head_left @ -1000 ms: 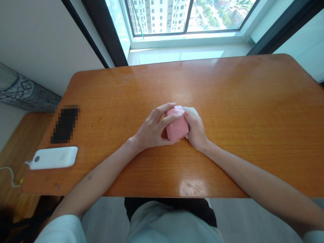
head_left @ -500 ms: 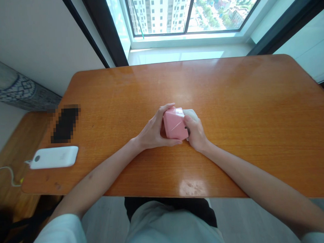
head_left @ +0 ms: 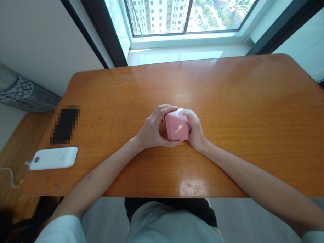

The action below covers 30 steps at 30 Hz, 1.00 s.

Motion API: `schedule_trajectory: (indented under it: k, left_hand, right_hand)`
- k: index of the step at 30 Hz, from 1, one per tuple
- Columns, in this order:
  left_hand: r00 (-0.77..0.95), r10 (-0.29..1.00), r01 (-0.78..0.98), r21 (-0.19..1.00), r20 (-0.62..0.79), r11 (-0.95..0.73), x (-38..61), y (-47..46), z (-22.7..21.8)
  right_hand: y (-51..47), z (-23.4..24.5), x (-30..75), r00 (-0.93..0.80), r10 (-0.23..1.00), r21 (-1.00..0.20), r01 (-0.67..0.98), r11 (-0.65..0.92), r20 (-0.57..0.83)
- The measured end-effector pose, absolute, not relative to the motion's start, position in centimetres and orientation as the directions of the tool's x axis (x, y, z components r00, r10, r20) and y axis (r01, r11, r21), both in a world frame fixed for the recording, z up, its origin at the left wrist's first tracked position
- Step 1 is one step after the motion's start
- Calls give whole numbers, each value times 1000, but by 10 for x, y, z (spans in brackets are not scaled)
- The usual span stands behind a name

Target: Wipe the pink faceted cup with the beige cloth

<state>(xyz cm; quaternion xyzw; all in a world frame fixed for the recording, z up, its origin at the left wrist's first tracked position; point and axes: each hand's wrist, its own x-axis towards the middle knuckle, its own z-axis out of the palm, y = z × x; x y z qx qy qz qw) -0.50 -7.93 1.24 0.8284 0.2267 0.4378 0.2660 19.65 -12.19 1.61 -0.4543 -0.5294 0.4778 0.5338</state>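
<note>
Head view: your left hand (head_left: 151, 130) wraps its fingers (head_left: 167, 109) round the left side of a pink faceted block (head_left: 176, 126), and your right hand (head_left: 196, 132) closes snugly on the block's right side, holding it mid-table above or on the orange wooden tabletop (head_left: 230, 98), which you cannot tell. A pale object (head_left: 190, 112) touches your right fingers behind the block. No part shows separated from the block. A white power bank (head_left: 53, 158) lies well apart near the left edge, just beside a pixelated dark patch (head_left: 64, 125)
</note>
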Motion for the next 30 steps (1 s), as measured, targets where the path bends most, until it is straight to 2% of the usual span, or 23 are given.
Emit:
schedule_trajectory:
  k: [3,5,7,10,13,17,20,22,25,27,30]
  left_hand:
    - [527,707,123,780,472,-613,-4,-80,11]
    - [543,696,122,776,470,-619,-5,-78,8]
    - [548,639,123,704,540,-700,-7,-76,2]
    - [577,499,157,512,647,-845,-9,-72,-3]
    - [613,453,213,416,647,-884,-10,-72,-2]
    - [576,485,173,481,658,-859,-8,-75,10]
    - [528,556,115,594,642,-796,-5,-77,15]
    - [516,645,94,712,563,-696,-4,-78,13]
    - [551,717,70,833,426,-549,-4,-76,7]
    - [563,701,65,822,438,-566,-5,-74,2]
    - [557,603,116,665,571,-738,-8,-71,-2]
  right_hand:
    - [-124,24,194,24,990,-989,-30,142,141]
    - [-124,25,194,43,989,-990,-12,142,141]
    - [-122,23,196,62,988,-990,0,139,139]
    - [-119,15,198,61,993,-994,-42,102,100]
    - [-117,9,199,31,997,-993,-94,71,69]
    - [-120,7,197,24,995,-989,-116,95,93]
    - [-123,9,197,32,991,-985,-106,133,130]
    - [-123,11,197,6,991,-987,-93,135,135]
    - [-123,13,197,-13,998,-993,-109,52,53]
    - [-122,14,196,14,1000,-990,-141,-4,-6]
    - [-120,14,196,27,999,-982,-185,-35,-40]
